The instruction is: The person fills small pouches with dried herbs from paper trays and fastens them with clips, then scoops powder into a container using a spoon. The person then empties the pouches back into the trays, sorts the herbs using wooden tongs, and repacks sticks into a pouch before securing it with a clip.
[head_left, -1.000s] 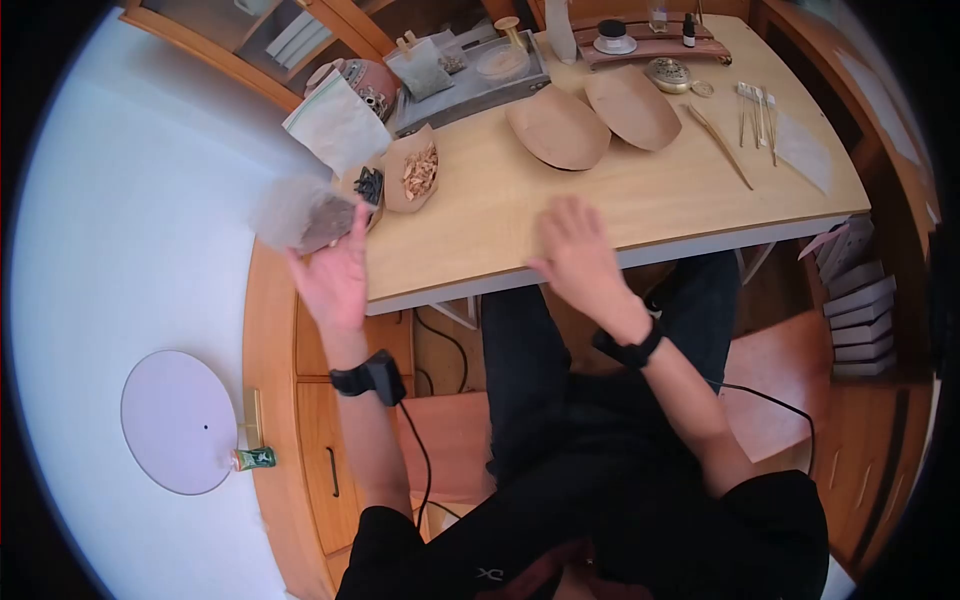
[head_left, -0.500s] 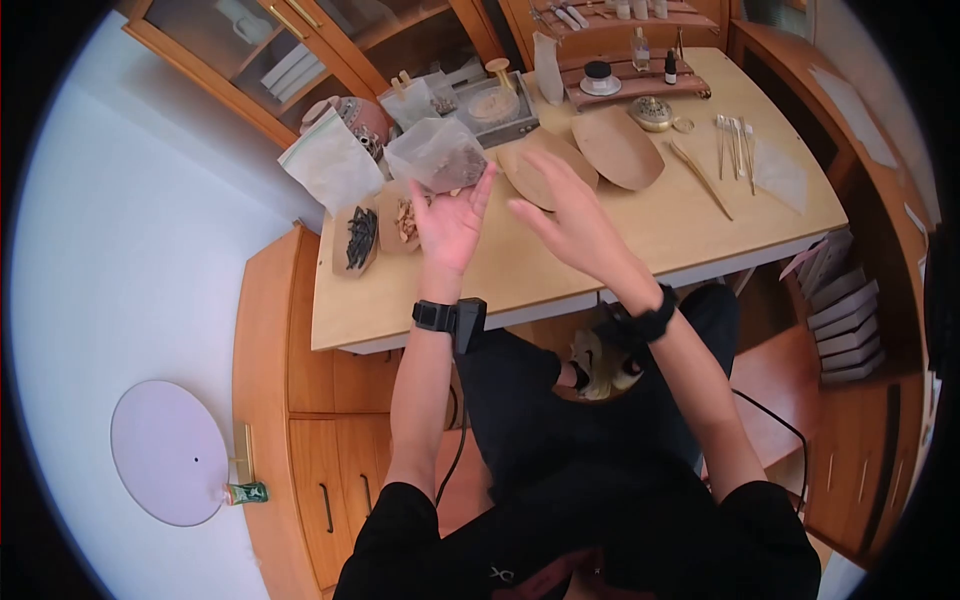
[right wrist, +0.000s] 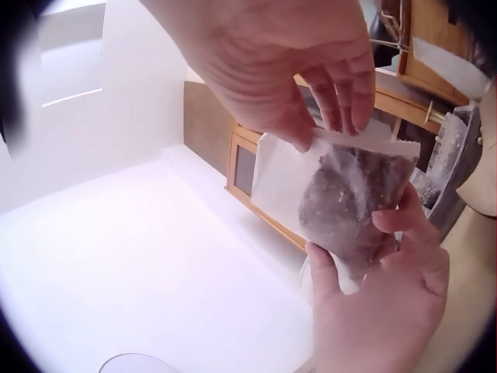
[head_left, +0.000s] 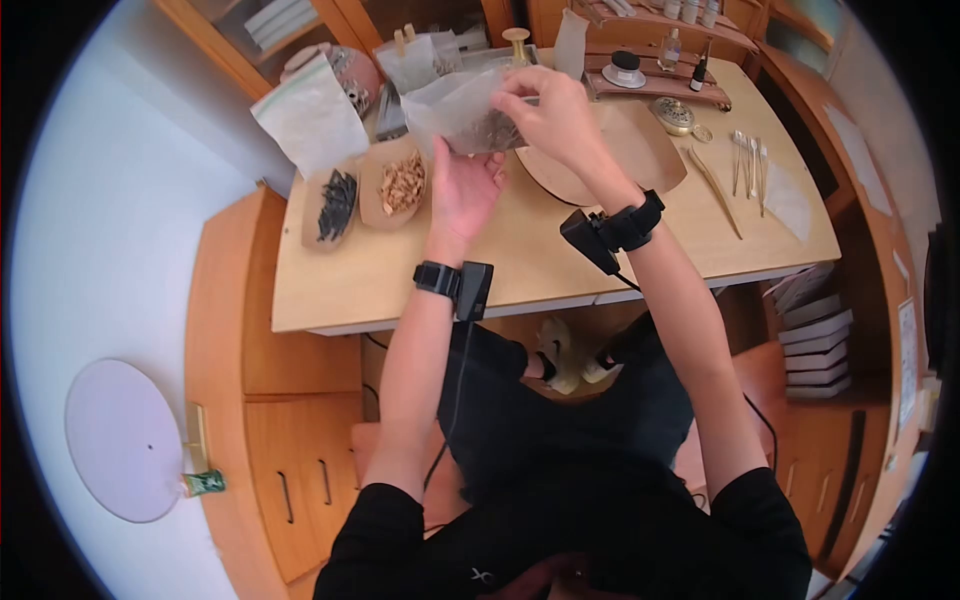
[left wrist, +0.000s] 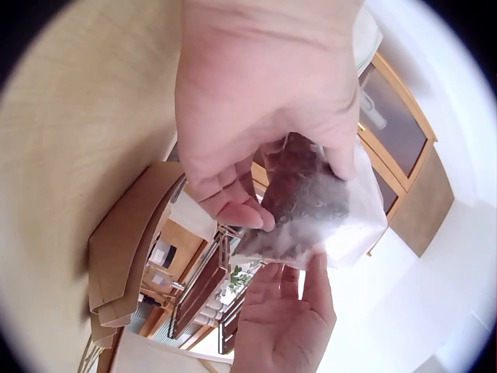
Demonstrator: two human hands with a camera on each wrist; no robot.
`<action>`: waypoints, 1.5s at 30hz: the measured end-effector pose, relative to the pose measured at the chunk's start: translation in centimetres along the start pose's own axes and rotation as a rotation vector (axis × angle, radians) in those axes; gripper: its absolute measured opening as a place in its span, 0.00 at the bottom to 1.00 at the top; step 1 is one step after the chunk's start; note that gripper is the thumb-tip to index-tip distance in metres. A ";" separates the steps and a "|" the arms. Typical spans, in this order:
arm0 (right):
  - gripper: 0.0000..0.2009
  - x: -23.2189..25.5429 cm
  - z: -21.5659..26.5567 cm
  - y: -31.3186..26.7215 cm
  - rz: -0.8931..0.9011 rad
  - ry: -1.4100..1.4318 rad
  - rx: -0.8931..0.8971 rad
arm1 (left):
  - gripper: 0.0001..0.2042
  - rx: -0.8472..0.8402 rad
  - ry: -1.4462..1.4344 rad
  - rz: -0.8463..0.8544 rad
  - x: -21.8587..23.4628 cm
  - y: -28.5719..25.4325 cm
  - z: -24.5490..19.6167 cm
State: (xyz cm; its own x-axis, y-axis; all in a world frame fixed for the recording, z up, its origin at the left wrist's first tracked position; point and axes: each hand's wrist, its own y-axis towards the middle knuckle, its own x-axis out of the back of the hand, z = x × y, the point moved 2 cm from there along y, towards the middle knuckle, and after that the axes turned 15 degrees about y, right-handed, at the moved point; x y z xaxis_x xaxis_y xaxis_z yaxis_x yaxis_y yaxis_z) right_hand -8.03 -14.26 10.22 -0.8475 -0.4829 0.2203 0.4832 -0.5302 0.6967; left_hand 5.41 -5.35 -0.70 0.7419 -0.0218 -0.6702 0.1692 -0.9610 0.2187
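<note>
A translucent bag (head_left: 455, 108) with dark brown contents is held above the table. My left hand (head_left: 467, 192) supports it from below; in the left wrist view the left hand (left wrist: 260, 93) has its thumb and fingers around the bag (left wrist: 299, 206). My right hand (head_left: 555, 115) is at the bag's right end, and in the right wrist view the right hand (right wrist: 287, 70) pinches the edge of the bag (right wrist: 349, 202). Below and left stand a paper tray of pale wood chips (head_left: 402, 186) and one of dark strips (head_left: 338, 207).
Brown paper trays (head_left: 645, 150) lie right of the bag. Farther right are a round metal burner (head_left: 673, 115), a curved stick (head_left: 718, 192) and slim tools (head_left: 750, 165). A white pouch (head_left: 315, 120) and a round pot (head_left: 352, 70) stand at the left, a wooden rack (head_left: 655, 80) behind.
The left hand has carried the bag rightward from the table's left side. The right hand, apart from the bag before, has moved up to it and pinches its edge.
</note>
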 end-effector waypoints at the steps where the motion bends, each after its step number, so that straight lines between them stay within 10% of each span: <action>1: 0.10 0.0 0.5 0.2 -0.013 0.034 -0.058 | 0.32 -0.021 0.050 -0.002 -0.2 0.1 -0.2; 15: 0.22 0.3 -0.8 0.5 0.057 0.154 -0.160 | 0.25 -0.091 0.077 -0.024 -1.7 -0.5 -1.0; 45: 0.13 0.1 -1.2 -0.7 0.012 0.452 -0.341 | 0.24 -0.164 0.026 -0.053 -1.4 -0.5 -0.8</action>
State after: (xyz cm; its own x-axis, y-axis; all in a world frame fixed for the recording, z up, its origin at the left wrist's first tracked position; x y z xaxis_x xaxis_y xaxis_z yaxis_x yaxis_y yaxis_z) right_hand -8.24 -14.77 8.93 -0.6994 -0.7009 -0.1401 0.5992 -0.6818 0.4196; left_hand 4.79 -4.60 0.70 0.7453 0.0369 -0.6657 0.3107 -0.9026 0.2978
